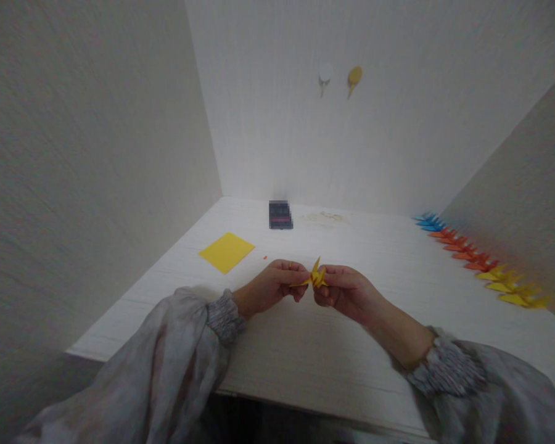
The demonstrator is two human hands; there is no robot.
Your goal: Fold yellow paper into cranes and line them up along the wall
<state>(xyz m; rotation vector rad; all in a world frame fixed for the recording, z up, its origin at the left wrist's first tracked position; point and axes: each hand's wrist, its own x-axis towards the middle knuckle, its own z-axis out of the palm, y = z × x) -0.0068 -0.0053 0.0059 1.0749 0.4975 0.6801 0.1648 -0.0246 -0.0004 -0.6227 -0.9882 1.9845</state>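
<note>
A small yellow origami crane (317,275) is held above the table between my two hands. My left hand (282,282) pinches its left wing or end, with thumb and fingers closed. On the other side, my right hand (345,285) grips the right part of the crane, fingers curled under. One pointed end of the crane sticks upward between the hands. To the left lies a flat square stack or sheet of yellow paper (227,252); I cannot tell how many sheets.
Along the table's right side runs a row of folded cranes: blue (429,222), orange-red (465,248) and yellow (513,287). A dark blurred box-like item (280,215) rests near the back wall. Two hooks, white (324,75) and yellow (354,76), are on that wall. Side walls enclose the white table (314,351).
</note>
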